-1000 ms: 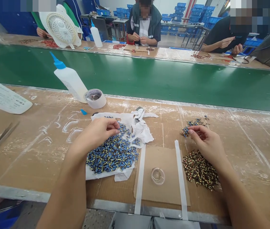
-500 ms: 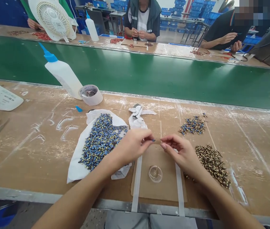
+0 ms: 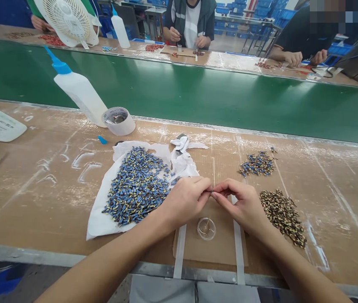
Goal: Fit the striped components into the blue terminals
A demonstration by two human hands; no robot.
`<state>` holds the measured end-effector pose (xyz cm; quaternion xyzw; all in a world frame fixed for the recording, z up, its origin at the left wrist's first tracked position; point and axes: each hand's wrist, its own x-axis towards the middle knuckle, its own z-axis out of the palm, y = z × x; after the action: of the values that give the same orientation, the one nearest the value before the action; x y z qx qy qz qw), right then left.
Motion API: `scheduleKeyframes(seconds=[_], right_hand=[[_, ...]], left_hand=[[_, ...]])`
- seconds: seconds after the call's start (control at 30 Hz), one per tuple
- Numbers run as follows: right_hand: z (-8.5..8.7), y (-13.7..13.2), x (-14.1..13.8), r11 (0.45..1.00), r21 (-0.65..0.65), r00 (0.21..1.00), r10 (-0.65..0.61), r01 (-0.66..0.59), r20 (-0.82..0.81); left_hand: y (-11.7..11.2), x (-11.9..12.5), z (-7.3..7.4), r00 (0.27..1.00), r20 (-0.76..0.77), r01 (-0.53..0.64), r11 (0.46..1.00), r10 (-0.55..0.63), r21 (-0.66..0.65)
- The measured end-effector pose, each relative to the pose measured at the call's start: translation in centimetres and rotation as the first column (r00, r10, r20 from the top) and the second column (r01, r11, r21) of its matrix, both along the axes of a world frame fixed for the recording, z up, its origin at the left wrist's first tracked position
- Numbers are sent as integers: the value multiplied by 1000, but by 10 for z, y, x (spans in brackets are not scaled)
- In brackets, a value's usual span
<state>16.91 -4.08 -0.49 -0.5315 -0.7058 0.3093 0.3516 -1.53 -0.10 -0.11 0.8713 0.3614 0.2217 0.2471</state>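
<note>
Above a cardboard pad (image 3: 209, 254), my two hands meet fingertip to fingertip. My left hand (image 3: 185, 200) pinches a small blue piece, now mostly covered by the fingers. My right hand (image 3: 242, 204) is closed in a pinch against it; whatever tiny thing it holds is hidden. Left of them, a heap of small blue-and-yellow pieces (image 3: 134, 185) lies on white paper (image 3: 97, 225). To the right is a pile of small brown-and-cream pieces (image 3: 283, 216), with a smaller pile of blue-and-cream pieces (image 3: 257, 164) behind it. A clear cup (image 3: 206, 229) with a thin stick stands below my hands.
A white squeeze bottle (image 3: 82, 94) and a tape roll (image 3: 118, 122) stand at the back left. Crumpled white paper (image 3: 183, 164) lies behind my hands. Beyond the green belt (image 3: 172, 92), several people work at a bench with a fan (image 3: 67, 21).
My hands have come together, closing the small gap between their fingertips. The blue piece that showed at my left fingertips is now mostly covered. The view has shifted slightly.
</note>
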Motion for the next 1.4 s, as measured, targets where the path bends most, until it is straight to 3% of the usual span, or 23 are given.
scheduleKeyframes(seconds=[0.13,0.23,0.33,0.5,0.63,0.7,0.87,0.93,1.13,1.4], right_hand=[[1,-1,-2,1000,10,1000,4,-4,23],[0,-1,0,1000,-8,1000,13,-13,13],[-3,0,2,999,-27,999,34,-33,24],[-4,-1,5,999,-42,999,34,-33,3],[5,-2,11,989,-146,997,2,-14,-80],[10,-4,15,967,-237,993,79,-96,-83],[11,-8,11,851,-409,944,312,-329,-110],[9,-9,7,843,-400,933,335,-359,-132],[11,-12,2,895,-249,928,362,-371,-83],[3,-16,-6,907,-273,945,294,-322,-141]], left_hand=[[2,-1,0,998,65,32,994,-26,-103],[3,-1,0,986,164,71,962,-27,-263],[3,-1,-2,976,218,101,937,-28,-334],[6,-2,-2,983,176,98,955,-49,-278],[10,-3,-2,992,120,69,978,-46,-197],[11,-4,-3,992,111,82,977,-61,-197],[12,-3,-6,986,140,118,964,-86,-237],[12,-3,-6,987,142,109,962,-75,-248],[12,-4,-6,988,148,90,954,-48,-286],[12,-4,-5,991,129,66,952,-28,-300]])
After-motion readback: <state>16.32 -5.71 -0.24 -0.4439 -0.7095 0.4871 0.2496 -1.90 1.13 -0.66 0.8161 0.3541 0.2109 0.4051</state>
